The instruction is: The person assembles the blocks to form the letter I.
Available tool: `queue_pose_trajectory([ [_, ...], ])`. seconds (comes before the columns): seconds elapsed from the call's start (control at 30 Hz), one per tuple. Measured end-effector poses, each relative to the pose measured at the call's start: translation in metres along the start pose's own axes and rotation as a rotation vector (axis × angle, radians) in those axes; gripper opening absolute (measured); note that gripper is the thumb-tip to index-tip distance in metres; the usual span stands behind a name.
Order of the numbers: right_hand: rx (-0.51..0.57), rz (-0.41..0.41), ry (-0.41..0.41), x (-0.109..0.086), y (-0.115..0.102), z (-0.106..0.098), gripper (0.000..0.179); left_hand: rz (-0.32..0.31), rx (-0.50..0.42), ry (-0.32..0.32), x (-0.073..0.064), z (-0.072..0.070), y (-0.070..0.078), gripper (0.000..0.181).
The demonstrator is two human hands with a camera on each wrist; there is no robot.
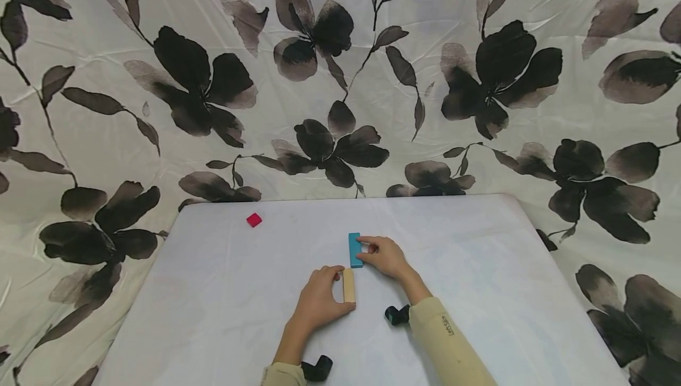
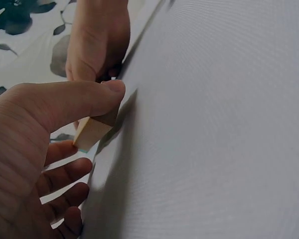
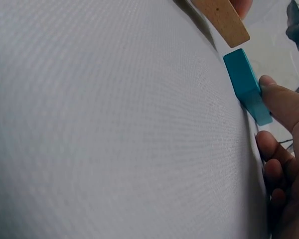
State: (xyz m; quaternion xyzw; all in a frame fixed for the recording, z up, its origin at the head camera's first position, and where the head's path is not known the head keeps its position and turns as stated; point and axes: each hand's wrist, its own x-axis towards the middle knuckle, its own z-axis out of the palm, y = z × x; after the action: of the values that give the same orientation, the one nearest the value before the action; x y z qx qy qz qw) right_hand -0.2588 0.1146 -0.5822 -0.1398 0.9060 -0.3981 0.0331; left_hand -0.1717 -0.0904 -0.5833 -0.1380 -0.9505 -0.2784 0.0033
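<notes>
A plain wooden block (image 1: 348, 285) lies lengthwise away from me near the table's middle. My left hand (image 1: 319, 297) pinches it, thumb at the near end and a finger at the far end; the left wrist view shows the thumb over the wooden block's end (image 2: 93, 133). Just beyond it is a blue block (image 1: 354, 251), nearly in line and slightly to the right. My right hand (image 1: 385, 256) holds the blue block from its right side with thumb and index finger. In the right wrist view, a small gap separates the blue block (image 3: 244, 79) from the wooden block (image 3: 223, 21).
A small red block (image 1: 254, 220) lies at the far left of the white-covered table (image 1: 213, 315). Behind the table hangs a flower-patterned cloth (image 1: 393, 155). Dark wrist cameras (image 1: 317, 369) sit at both wrists, close to the tabletop.
</notes>
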Motion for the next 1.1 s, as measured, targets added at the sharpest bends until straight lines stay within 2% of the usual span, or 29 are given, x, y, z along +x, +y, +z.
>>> queue_pose_trajectory([
  [0.47, -0.014, 0.000, 0.004, 0.002, 0.002, 0.002, 0.042, -0.030, -0.033, -0.018, 0.003, 0.004, 0.008, 0.080],
  [1.1, -0.012, -0.017, -0.005, 0.002, 0.004, 0.002, 0.042, 0.012, -0.036, 0.005, 0.005, 0.008, 0.011, 0.077],
])
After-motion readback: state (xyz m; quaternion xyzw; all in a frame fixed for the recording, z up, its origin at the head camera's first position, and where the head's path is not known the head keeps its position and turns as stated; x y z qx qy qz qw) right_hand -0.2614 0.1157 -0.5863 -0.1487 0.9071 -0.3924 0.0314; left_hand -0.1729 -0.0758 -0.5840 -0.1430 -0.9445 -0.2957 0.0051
